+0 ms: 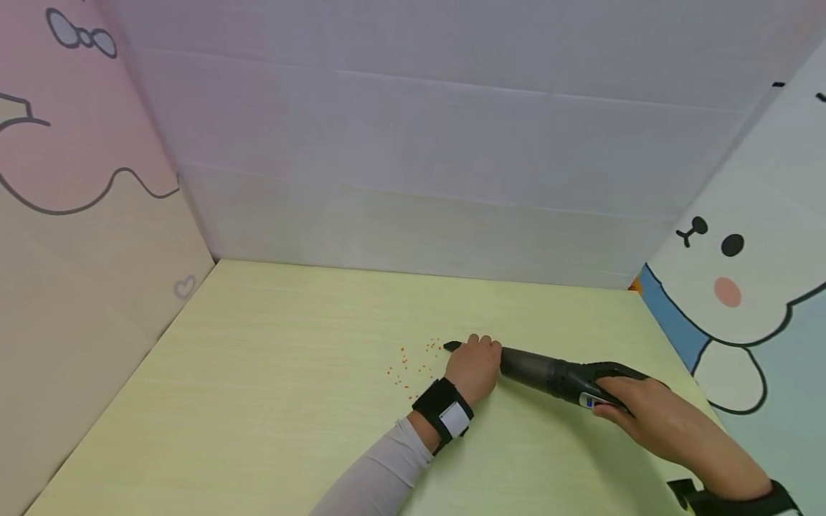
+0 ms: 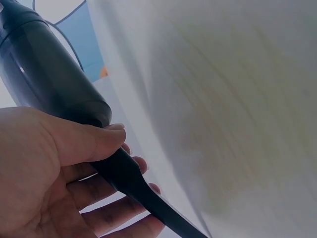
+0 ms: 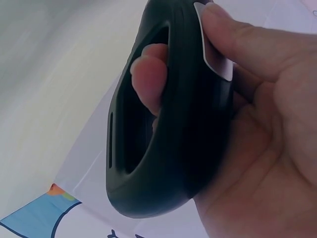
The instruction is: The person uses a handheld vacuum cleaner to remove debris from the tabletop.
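A black handheld vacuum cleaner (image 1: 538, 369) slants over the table, its narrow crevice nozzle (image 2: 148, 198) pointing left. My left hand (image 1: 475, 365) grips it at the front, thumb and fingers around the base of the nozzle where it meets the body. At the rear, my right hand (image 1: 652, 416) holds the loop handle (image 3: 185, 124), with fingers through the opening and the thumb on the silvery panel (image 3: 215, 49). Small orange-red crumbs (image 1: 403, 362) lie scattered on the table just left of the nozzle tip.
The pale yellow table (image 1: 258, 373) is bounded by a whitish back wall (image 1: 413, 165). A pink and beige printed panel (image 1: 84, 301) stands at the left, and a panel with a white cartoon animal (image 1: 774, 287) at the right.
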Available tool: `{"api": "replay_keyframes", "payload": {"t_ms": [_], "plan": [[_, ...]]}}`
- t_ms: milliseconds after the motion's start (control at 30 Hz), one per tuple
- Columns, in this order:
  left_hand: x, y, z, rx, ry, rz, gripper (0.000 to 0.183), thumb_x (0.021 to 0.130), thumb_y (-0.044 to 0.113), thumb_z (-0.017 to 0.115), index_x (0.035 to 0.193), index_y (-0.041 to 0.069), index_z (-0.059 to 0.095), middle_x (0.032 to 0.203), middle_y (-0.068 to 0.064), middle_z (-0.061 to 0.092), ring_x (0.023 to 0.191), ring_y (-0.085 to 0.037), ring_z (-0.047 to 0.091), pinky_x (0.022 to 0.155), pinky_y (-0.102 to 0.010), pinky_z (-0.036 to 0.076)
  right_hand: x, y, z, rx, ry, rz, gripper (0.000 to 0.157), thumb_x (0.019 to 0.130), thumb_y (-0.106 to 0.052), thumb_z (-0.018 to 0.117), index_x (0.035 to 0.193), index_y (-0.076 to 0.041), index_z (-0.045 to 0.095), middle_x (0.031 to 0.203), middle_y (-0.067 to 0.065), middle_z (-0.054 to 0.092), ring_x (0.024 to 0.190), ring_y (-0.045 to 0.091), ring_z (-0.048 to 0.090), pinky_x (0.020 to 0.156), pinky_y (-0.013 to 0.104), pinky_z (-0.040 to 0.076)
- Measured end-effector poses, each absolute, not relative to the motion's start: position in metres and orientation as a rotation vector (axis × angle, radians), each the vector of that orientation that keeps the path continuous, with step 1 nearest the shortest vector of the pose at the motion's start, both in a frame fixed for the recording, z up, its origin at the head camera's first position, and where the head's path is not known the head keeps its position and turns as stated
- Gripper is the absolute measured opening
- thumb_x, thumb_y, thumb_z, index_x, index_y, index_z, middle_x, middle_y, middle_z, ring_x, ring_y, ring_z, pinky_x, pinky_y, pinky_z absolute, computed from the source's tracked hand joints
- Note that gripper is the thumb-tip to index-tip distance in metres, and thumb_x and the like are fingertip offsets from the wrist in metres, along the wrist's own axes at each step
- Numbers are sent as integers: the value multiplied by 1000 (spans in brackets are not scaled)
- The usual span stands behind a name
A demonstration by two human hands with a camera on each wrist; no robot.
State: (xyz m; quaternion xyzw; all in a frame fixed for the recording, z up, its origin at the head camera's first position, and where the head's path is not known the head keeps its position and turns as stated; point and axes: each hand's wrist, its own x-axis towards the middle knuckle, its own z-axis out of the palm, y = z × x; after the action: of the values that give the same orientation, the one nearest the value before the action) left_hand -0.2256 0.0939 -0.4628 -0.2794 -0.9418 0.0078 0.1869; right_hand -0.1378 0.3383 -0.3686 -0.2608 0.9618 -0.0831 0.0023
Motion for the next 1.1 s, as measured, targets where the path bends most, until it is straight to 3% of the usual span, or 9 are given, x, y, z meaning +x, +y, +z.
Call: {"api": "replay_keyframes", "payload": {"t_ms": [1100], "plan": [[-222, 91, -459, -791, -2640, 33, 13, 87, 23, 61, 95, 14, 65, 83, 2, 61, 73, -13, 54, 50, -21, 47, -135, 338, -364, -826, 3018, -265, 17, 88, -35, 59, 90, -19, 54, 70, -16, 42, 58, -2, 38, 53, 23, 36]]}}
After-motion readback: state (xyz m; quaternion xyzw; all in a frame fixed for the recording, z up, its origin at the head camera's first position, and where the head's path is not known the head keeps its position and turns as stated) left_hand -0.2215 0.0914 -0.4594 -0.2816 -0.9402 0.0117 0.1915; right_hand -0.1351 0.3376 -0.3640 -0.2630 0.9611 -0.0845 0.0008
